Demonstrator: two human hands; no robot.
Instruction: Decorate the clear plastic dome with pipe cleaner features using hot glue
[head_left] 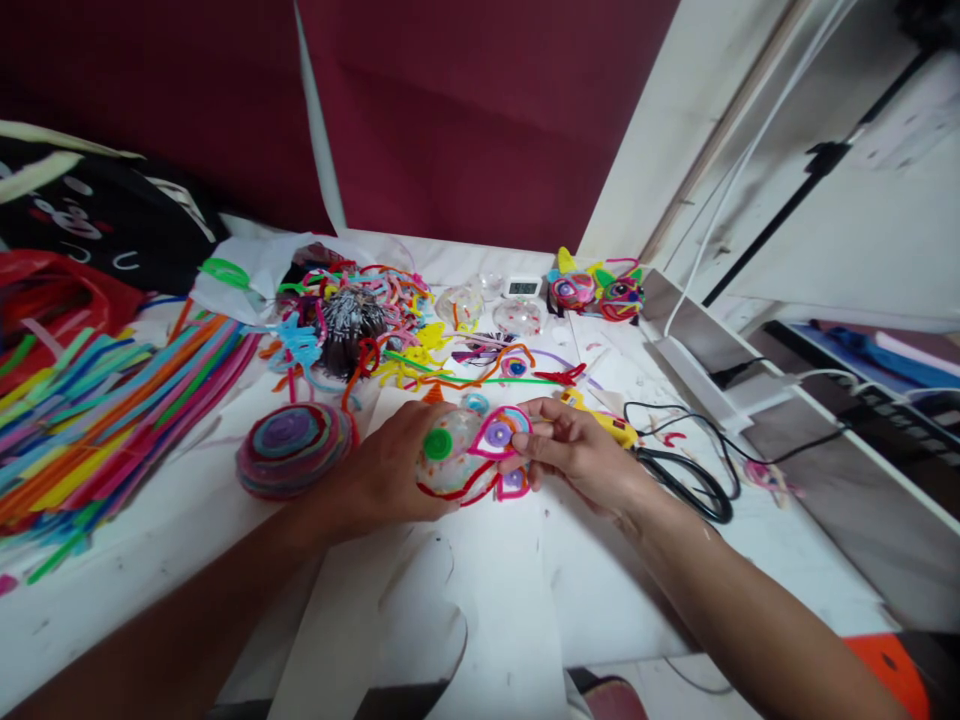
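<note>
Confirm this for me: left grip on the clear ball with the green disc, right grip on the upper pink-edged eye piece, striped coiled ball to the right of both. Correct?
Not quite: the head view shows the striped coiled ball to the left of both. The left grip is on the clear ball with the green disc, the right grip on the upper pink-edged eye piece.

Through my feed I see a dark maroon covering (480, 110) across the far side, split by a narrow pale gap (318, 120). To its right I make out a whitish wall (862, 235), smudged and shadowed in places. A low, pale-edged partition (862, 520) borders the white, marked surface (607, 580). The light reaches me soft and uneven, brighter over the surface.
</note>
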